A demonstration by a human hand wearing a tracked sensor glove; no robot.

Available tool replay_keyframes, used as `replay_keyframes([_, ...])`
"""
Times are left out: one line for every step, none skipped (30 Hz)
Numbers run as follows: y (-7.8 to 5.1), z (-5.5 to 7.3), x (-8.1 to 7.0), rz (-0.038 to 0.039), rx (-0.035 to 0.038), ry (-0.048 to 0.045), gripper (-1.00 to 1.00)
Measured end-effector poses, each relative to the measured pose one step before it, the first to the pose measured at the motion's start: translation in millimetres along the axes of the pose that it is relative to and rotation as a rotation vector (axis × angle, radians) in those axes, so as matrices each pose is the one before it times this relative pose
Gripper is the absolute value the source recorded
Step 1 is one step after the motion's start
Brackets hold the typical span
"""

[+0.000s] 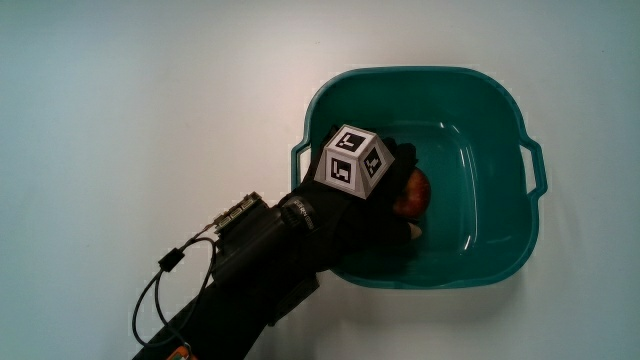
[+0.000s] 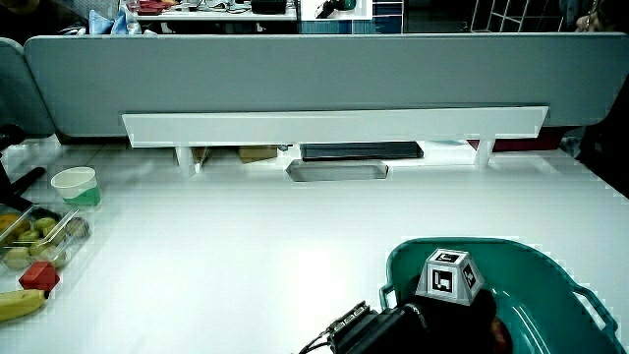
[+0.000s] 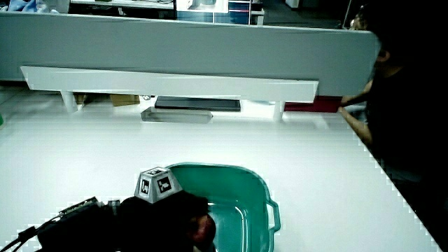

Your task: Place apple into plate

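Observation:
A red apple sits inside a teal basin with two handles; no flat plate shows in any view. The black-gloved hand reaches over the basin's rim nearest the person, its fingers curled around the apple and covering most of it. The patterned cube rides on the back of the hand. Both side views show the hand low in the basin, with a sliver of the apple visible at its fingers. Whether the apple rests on the basin floor is hidden.
A cable loops off the forearm. In a side view, a white-and-green cup, a clear tray of fruit, a red block and a banana lie at the table's edge. A low grey partition closes the table.

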Motion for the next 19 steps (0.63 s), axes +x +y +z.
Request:
replay_keyframes([-0.70,0.52,-0.38,0.00656,0.00201,-0.00131,-0.28])
replay_keyframes([-1.02,0.97,0.35,0.00751,-0.00103,-0.00349,-0.31])
replay_keyframes([0.32,-0.55,-0.14,0.00310,-0.00621,0.00025,-0.34])
replay_keyframes([0.17,-0.02,0.16,0.00495,-0.00748,0.00515,-0.38])
replay_keyframes([0.29,-0.21,-0.24,0.00592,-0.01323,-0.00624,-0.41])
replay_keyframes([0.66,-0.14,-0.18,0.01081,-0.02172,-0.00976,-0.44])
replay_keyframes([-0.93,0.85,1.16,0.00428,-0.01352,0.00187,-0.47])
replay_keyframes([-0.43,0.03,0.73,-0.00132,0.00653,0.01159,-0.50])
replay_keyframes([-0.99,0.41,0.08,-0.00038,-0.01083,-0.01058,-0.53])
replay_keyframes([-1.09,0.05,-0.29,-0.00312,0.00348,-0.00886,-0.56])
replay_keyframes([-1.35,0.37,0.56,-0.00365,0.01221,0.00470,-0.59])
replay_keyframes([-3.08,2.62,1.76,-0.00380,-0.00004,0.01075,-0.62])
replay_keyframes([-0.53,-0.29,-0.77,-0.01595,0.00776,-0.01339,-0.66])
replay_keyframes([-3.58,2.65,0.88,-0.01023,0.01215,0.00061,-0.69])
replay_keyframes([-1.16,0.11,-0.92,-0.01658,0.01498,-0.00446,-0.72])
replay_keyframes([-0.08,-0.49,-2.29,-0.02693,0.02645,-0.00213,-0.75])
replay_keyframes([-2.03,1.64,-1.34,-0.01062,0.01195,-0.01897,-0.78])
replay_keyframes([-3.19,2.86,-0.63,-0.00216,0.01568,-0.01852,-0.81])
replay_keyframes([0.38,-0.99,-3.70,-0.01995,0.01399,-0.01600,-0.84])
